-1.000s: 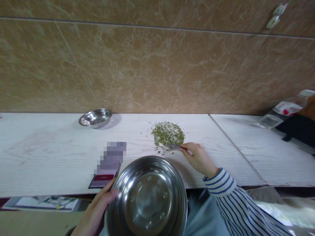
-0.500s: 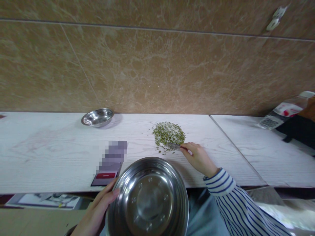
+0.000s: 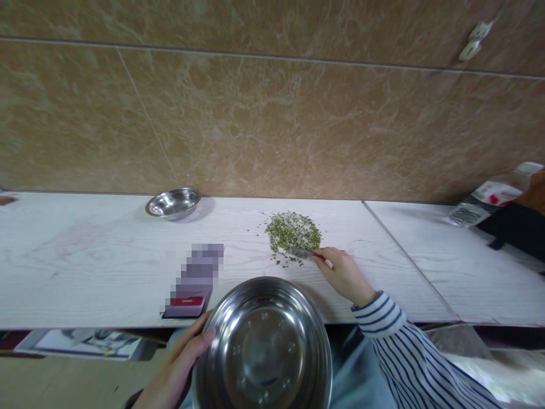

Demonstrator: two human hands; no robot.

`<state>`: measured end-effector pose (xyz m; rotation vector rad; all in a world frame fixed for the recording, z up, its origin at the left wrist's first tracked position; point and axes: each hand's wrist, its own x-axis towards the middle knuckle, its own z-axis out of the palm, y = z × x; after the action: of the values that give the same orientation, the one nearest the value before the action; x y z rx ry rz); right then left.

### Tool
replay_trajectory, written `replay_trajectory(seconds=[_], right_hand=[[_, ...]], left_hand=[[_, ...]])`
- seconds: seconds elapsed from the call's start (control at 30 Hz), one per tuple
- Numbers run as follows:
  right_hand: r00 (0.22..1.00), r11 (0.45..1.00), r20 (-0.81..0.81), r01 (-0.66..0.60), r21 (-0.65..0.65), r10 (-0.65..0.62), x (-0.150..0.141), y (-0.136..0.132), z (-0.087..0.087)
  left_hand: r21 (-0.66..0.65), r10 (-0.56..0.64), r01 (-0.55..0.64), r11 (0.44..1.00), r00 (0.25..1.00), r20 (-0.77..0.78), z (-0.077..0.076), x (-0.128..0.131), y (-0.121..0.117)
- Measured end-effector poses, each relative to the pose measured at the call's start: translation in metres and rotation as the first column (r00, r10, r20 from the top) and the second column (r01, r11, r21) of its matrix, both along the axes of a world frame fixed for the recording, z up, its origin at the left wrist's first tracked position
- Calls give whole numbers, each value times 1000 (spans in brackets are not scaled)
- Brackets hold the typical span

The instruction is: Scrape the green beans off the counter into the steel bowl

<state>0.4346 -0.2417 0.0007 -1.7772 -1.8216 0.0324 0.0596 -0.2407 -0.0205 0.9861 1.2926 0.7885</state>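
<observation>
My left hand (image 3: pixel 176 366) grips the left rim of a large steel bowl (image 3: pixel 264 346), held at the near edge of the white table (image 3: pixel 85 272). The bowl looks empty inside. My right hand (image 3: pixel 343 272), in a blue-striped sleeve, pinches a thin metal tool (image 3: pixel 303 254). The tool's tip rests at the near edge of a pile of small green beans (image 3: pixel 293 232) mixed with pale grains on the table.
A small steel bowl (image 3: pixel 174 203) stands at the back left by the brown tiled wall. A phone (image 3: pixel 193 284) lies left of the large bowl. A plastic bottle (image 3: pixel 489 196) and a dark object (image 3: pixel 517 227) lie at the far right.
The large bowl and my left hand have shifted slightly right and lower in view. My right hand and the tool stay at the pile's edge.
</observation>
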Motion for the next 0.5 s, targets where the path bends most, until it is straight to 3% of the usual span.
replay_trajectory(seconds=[0.17,0.37,0.5], right_hand=[[1000,1000,0,-7,-23,7,-1,-1,1],[1000,1000,-14,-6,-28,6,-4,-2,0],[1000,1000,-14,1,-32,-2,-6,-2,0]], left_hand=[[33,5,-4,999,999,-36,6,4,-11],[38,-183,185,982,982,-42,6,-5,-13],[30,-215,219,975,971,-105,4,-11,-19]])
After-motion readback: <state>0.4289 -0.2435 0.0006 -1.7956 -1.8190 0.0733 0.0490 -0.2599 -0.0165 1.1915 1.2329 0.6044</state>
